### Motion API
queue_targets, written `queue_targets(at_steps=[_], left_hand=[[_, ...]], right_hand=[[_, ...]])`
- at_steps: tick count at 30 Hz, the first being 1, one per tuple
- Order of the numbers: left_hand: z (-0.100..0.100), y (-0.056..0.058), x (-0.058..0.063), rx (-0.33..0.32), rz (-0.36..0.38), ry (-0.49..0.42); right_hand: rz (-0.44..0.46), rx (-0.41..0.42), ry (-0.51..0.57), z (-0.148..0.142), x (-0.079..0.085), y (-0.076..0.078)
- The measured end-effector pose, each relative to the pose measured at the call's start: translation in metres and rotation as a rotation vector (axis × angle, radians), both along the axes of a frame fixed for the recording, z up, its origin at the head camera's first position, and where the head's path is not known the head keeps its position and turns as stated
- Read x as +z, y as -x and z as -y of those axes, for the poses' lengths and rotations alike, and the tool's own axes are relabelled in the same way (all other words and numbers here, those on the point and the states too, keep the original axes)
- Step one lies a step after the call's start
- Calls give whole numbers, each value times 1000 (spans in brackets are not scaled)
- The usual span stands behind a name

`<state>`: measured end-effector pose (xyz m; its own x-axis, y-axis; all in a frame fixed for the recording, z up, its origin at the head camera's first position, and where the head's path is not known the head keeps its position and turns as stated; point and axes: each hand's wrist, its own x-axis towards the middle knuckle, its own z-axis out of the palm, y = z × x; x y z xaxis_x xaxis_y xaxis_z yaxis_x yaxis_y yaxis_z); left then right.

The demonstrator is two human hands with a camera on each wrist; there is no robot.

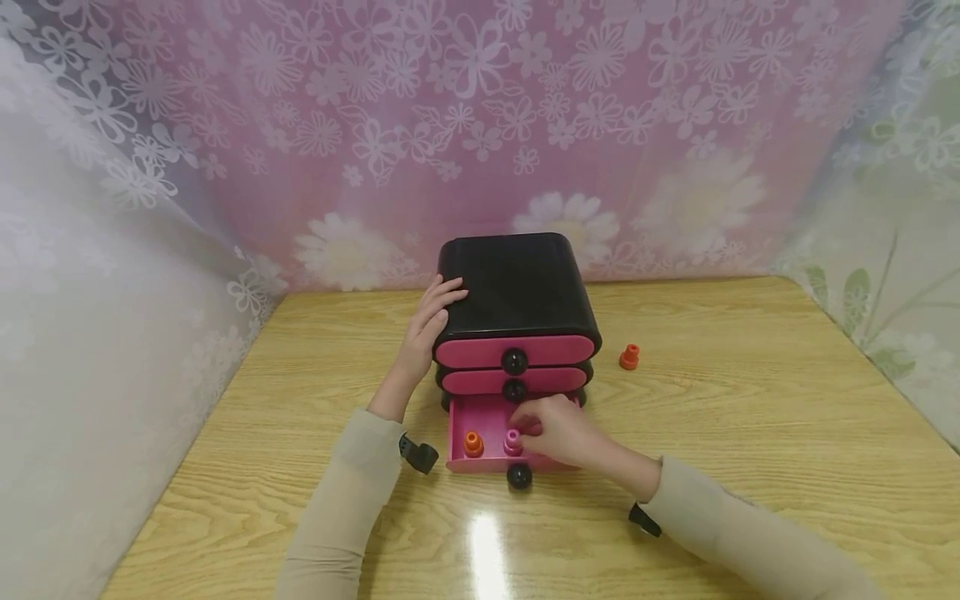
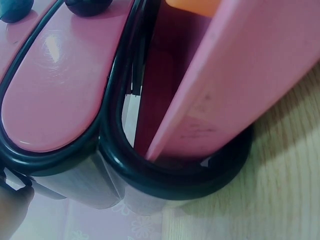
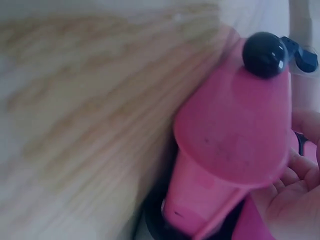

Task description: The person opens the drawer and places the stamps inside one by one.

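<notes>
A small black cabinet (image 1: 517, 279) with pink drawer fronts and round black knobs stands on the table. My left hand (image 1: 426, 333) rests against its left side, fingers laid over the top edge. Below, the lowest pink drawer (image 1: 480, 465) is pulled out. Inside it stand an orange stepped peg (image 1: 473, 444) and a pink stepped peg (image 1: 513, 443). My right hand (image 1: 562, 432) reaches into the drawer, thumb and index finger curled at the pink peg, pinching it. In the right wrist view, the drawer front (image 3: 235, 125) hides that peg.
To the right of the cabinet, a red-orange stepped peg (image 1: 630, 357) stands on the wooden table (image 1: 720, 400). Both upper drawers, including the middle drawer (image 1: 480, 382), are closed. A flowered curtain (image 1: 480, 150) hangs behind the table.
</notes>
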<state>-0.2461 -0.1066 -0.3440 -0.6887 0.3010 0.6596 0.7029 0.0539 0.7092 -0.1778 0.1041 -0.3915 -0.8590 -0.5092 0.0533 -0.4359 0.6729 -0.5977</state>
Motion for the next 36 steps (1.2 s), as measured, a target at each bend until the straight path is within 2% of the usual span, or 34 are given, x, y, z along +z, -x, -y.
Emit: queue_targets(at_steps=[7,12,17,26,33,36], left_hand=[[-1,-2,3,-2,-9,1],[0,1,-1,-4,-9,1],[0,2,-2,-11,-17,-6],[4,22,-22,-14,-36,-15],[0,2,-2,7,-2,4],[0,2,-2,8,-2,2]], right_hand=[[-69,30,88,-18,5,1],[-35,-21,110,-30,12,-2],[-46,-67,93,-42,17,0],[-52,-102,153,-66,26,8],[-89,-164,148,-88,29,13],[-100,-187,137,-97,31,16]])
